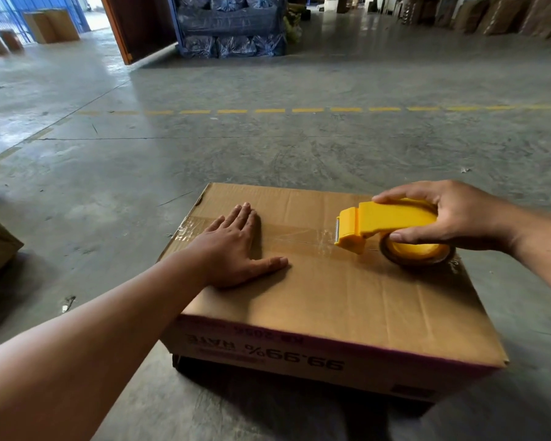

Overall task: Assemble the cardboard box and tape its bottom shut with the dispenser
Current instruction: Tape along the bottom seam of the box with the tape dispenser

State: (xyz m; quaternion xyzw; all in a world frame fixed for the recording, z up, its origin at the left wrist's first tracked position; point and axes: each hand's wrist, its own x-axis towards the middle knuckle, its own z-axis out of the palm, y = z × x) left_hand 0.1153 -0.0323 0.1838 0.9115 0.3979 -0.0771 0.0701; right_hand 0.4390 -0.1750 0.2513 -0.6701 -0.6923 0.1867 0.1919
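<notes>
The cardboard box [331,300] sits upside down on the concrete floor [268,154] right at the person's feet, its printing inverted on the near side, so the face turned up is the bottom. It looks empty and light, the sort of thing that would skid if pushed; the board is creased and gives a little, so pressing near the seam rather than out at a flap edge seems wise. The left hand [233,249] lies flat and open on the panel, fingers spread, gripping nothing, just pinning the box down over the clear tape [293,237] already laid along the centre seam. Further right, the right hand [452,218] is closed around the yellow tape dispenser [385,224], thumb under by the roll, fingers over the top. The dispenser is rigid plastic, with its toothed blade pointing left. Beyond lie a dashed yellow line [299,110] and wrapped blue bales [233,23].
</notes>
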